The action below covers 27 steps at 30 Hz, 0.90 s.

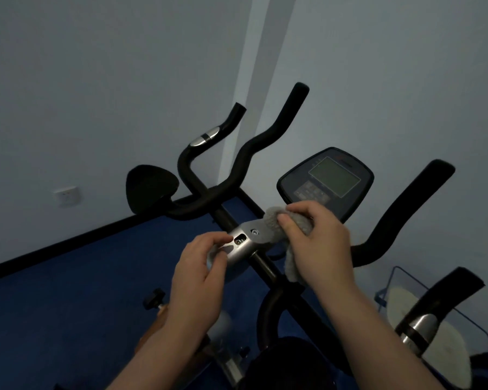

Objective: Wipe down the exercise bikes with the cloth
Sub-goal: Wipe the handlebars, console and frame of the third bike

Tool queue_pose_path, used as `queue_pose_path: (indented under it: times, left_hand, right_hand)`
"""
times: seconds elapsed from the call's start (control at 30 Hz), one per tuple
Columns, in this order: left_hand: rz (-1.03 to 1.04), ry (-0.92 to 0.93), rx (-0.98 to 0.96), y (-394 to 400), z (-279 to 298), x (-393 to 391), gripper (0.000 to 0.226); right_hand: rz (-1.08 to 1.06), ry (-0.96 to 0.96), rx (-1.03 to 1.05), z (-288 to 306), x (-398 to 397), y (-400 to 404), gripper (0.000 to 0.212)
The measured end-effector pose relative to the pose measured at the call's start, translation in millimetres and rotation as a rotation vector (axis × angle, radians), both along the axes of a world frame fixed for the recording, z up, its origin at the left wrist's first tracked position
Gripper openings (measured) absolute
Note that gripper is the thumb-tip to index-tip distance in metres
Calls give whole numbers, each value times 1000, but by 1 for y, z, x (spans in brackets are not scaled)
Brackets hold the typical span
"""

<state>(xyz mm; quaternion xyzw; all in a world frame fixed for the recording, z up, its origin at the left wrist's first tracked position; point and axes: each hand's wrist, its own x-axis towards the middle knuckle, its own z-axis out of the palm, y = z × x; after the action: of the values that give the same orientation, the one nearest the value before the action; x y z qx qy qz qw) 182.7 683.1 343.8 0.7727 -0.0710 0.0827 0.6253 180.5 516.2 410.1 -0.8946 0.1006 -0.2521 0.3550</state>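
My right hand [313,237] had its fingers curled around the one grey cloth [279,223], pressing it on the silver bracket [243,243] below the bike's screen [326,181]. My left hand [202,266] pinched that bracket's near end, fingers bent. I counted two bikes: this one and another [209,187] behind it, each with two black handlebar arms. One wall socket [67,196] sat at left.

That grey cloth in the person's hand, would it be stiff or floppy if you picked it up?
Probably floppy: the grey cloth bunches under the right hand and a loose end droops below it. Its fuzzy, towel-like surface suggests it is light and unlikely to slip. It seems to mould against the silver bracket.
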Motion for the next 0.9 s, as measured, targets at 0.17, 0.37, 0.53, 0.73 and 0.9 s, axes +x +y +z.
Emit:
queue_pose_path:
  times: [0.17, 0.37, 0.53, 0.73, 0.9]
  left_hand:
    - [-21, 48, 27, 4, -6, 8, 28]
    - [-28, 83, 29, 7, -13, 15, 29]
    - [-45, 83, 15, 8, -14, 19, 31]
    - [-43, 75, -11, 8, -12, 22, 29]
    - [-66, 76, -82, 6, -8, 24, 26]
  right_hand:
    - [-109, 274, -65, -8, 49, 9, 20]
    - [-33, 609, -186, -25, 55, 20, 27]
    - [-1, 428, -193, -31, 33, 40, 34]
    - [120, 298, -310, -32, 18, 54, 41]
    - [256, 324, -465, -32, 5, 66, 50]
